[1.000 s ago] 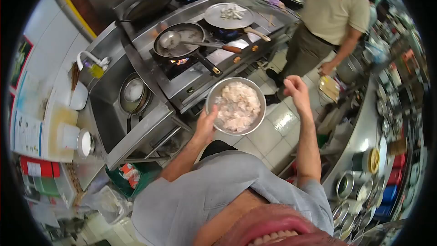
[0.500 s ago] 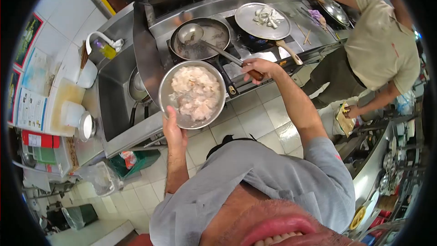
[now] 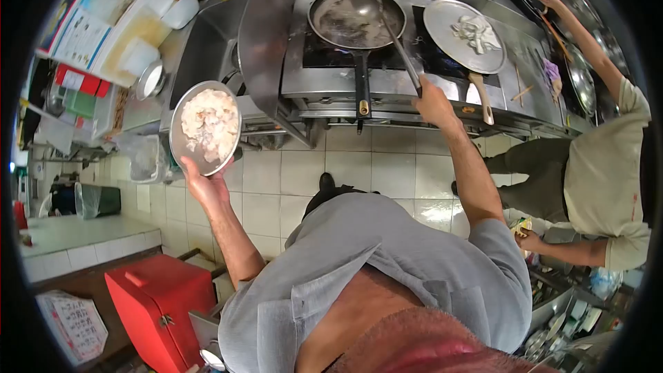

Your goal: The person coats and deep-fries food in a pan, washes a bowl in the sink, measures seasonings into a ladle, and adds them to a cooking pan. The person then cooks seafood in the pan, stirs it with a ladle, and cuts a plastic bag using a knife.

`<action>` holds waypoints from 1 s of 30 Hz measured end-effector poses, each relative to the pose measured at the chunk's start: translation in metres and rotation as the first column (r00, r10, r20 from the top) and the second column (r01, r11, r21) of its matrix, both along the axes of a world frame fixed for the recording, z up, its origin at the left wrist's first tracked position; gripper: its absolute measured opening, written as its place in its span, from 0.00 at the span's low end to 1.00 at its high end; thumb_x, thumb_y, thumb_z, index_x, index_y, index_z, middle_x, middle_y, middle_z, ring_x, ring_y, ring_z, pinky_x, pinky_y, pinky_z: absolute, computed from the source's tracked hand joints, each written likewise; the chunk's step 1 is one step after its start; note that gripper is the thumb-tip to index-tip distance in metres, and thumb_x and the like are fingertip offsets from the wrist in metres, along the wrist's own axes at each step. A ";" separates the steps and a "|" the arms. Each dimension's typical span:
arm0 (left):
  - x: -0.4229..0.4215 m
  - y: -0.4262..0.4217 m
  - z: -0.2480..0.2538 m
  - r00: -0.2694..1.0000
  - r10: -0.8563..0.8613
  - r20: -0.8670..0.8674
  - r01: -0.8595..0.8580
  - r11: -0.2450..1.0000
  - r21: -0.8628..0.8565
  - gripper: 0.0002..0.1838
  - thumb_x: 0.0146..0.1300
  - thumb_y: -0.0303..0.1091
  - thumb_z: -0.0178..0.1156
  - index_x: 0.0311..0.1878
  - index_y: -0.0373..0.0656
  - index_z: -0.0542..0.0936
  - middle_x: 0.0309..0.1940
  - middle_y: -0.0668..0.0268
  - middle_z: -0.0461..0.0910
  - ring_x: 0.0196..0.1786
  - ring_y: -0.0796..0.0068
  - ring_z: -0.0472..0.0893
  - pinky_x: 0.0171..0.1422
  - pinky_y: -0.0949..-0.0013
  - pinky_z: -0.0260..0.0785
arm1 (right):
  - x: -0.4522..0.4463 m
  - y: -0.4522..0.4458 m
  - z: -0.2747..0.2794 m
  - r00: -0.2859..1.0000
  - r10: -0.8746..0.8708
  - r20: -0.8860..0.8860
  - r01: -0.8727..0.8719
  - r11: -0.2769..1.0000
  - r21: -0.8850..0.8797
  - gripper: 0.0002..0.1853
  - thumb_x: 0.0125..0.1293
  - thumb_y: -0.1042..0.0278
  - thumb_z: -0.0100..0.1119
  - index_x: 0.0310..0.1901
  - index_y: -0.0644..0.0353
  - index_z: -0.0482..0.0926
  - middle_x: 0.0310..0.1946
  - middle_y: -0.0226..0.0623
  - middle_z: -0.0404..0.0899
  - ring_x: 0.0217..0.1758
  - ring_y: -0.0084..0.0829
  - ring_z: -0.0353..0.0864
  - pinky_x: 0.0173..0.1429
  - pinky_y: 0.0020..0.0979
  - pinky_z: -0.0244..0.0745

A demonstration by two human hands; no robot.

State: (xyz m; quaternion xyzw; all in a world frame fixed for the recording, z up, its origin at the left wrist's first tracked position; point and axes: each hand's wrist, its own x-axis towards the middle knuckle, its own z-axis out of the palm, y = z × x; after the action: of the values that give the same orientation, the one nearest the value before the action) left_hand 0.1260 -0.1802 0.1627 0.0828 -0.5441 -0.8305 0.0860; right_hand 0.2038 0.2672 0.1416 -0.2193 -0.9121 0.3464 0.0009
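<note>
My left hand (image 3: 206, 183) grips the rim of a round metal bowl (image 3: 178, 144), held out left of the stove and tilted. Pale, raw-looking meat pieces (image 3: 209, 121) lie in it. My right hand (image 3: 436, 103) is closed round the handle end of a long metal ladle (image 3: 402, 47). Its scoop rests in or just over a dark frying pan (image 3: 362, 76) with shallow, cloudy liquid inside. Right of that pan, a flat round metal lid (image 3: 445, 24) bears whitish strips (image 3: 476, 33). A pan's wooden handle (image 3: 481, 99) sticks out from under it.
A co-worker (image 3: 604, 173) stands at the right, one arm stretched over the stove. Left of the stove is a sink (image 3: 210, 48) behind a metal splash panel (image 3: 266, 34). A metal container of white powder (image 3: 150, 81) stands beside it. A red box (image 3: 162, 304) is at lower left.
My view has turned. The bowl has moved left, away from the frying pan, and tilted more. The ladle's scoop has shifted from the pan's left side to its right side.
</note>
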 end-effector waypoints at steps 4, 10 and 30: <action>-0.012 -0.030 -0.015 0.994 0.105 0.018 -0.104 0.994 -0.039 0.31 0.66 0.49 0.45 0.64 0.39 0.53 0.56 0.49 0.65 0.48 0.52 0.76 0.36 0.55 0.79 | 0.010 -0.034 0.016 0.992 -0.102 0.070 0.124 0.823 -0.555 0.10 0.54 0.73 0.56 0.35 0.66 0.68 0.18 0.35 0.71 0.11 0.26 0.70 0.13 0.30 0.62; -0.074 -0.087 -0.065 0.989 0.108 0.104 -0.106 0.994 -0.031 0.27 0.68 0.46 0.42 0.65 0.43 0.53 0.57 0.50 0.64 0.47 0.50 0.76 0.35 0.53 0.80 | 0.003 -0.036 -0.028 0.993 -0.079 -0.087 0.054 0.963 -0.262 0.11 0.53 0.74 0.54 0.38 0.65 0.68 0.22 0.43 0.75 0.21 0.38 0.76 0.24 0.38 0.69; -0.233 -0.299 -0.059 0.963 0.266 -0.035 -0.268 0.957 -0.112 0.21 0.68 0.41 0.39 0.58 0.37 0.58 0.48 0.50 0.71 0.37 0.55 0.80 0.24 0.62 0.80 | -0.009 -0.259 0.048 0.817 -0.400 -0.417 -0.370 0.192 -0.909 0.30 0.53 0.80 0.53 0.58 0.69 0.57 0.14 0.31 0.61 0.05 0.22 0.61 0.06 0.24 0.54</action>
State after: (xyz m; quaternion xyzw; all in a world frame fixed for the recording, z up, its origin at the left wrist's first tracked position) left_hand -0.1069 -0.4795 0.1040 0.1421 -0.5742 -0.7792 0.2072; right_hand 0.1950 0.0082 0.1895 -0.0611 -0.4252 0.8919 0.1411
